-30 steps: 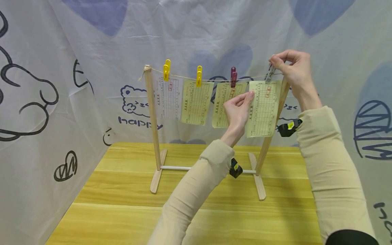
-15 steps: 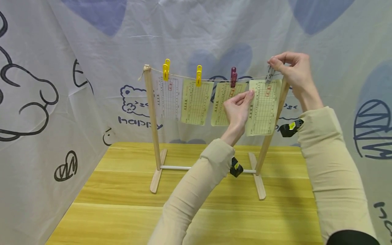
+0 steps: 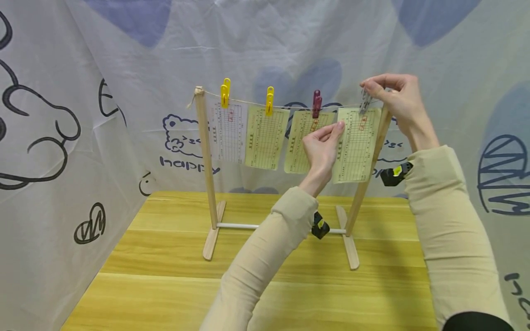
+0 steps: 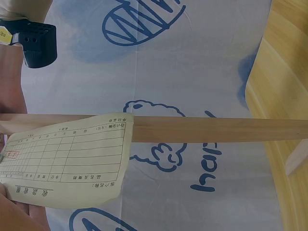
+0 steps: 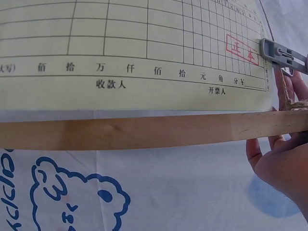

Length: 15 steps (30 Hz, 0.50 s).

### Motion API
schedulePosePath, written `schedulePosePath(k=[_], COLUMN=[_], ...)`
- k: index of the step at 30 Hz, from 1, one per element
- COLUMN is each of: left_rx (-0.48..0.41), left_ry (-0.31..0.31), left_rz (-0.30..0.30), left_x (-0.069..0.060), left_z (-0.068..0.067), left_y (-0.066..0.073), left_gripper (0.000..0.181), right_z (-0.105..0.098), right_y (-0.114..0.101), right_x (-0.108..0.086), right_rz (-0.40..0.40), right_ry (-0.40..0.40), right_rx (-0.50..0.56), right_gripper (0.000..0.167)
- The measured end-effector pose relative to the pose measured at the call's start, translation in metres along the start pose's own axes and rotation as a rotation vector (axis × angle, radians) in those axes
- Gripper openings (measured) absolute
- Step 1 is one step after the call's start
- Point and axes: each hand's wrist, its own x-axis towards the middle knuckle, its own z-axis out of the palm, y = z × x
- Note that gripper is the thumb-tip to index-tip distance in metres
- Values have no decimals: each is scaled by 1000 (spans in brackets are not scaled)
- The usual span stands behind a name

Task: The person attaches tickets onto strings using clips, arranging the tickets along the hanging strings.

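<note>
My right hand (image 3: 399,101) pinches a grey clothespin (image 3: 365,102) at the right end of a string. The clothespin's tip sits at the top edge of a pale yellow receipt slip (image 3: 356,154). With thumb and fingertips, my left hand (image 3: 320,149) pinches that slip by its upper left edge. In the left wrist view the slip (image 4: 72,163) spreads out sideways with a printed grid. The clothespin (image 5: 284,53) reaches the slip's edge beside a red stamp in the right wrist view.
Two yellow clothespins (image 3: 269,102) and a maroon clothespin (image 3: 316,105) hold a white slip (image 3: 228,133) and two yellow slips (image 3: 266,140) on the string. A wooden rack (image 3: 207,165) carries it, standing on a wood-grain table (image 3: 165,276) before a patterned cloth (image 3: 232,41).
My right hand has dropped very slightly with the grey clothespin. My left hand stays almost still at the slip's edge, while the slip beside it sways a little.
</note>
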Motion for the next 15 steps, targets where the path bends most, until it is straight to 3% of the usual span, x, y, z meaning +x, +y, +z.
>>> schedulePosePath(k=[15], left_rx=[-5], left_ry=[0], left_rz=[-6], left_x=[-4], left_z=[-5], left_y=[0], left_gripper=[18], right_z=[-3], right_y=[2], right_x=[-7], right_rz=[38], right_ry=[-11], right_rx=[-28], right_gripper=[16])
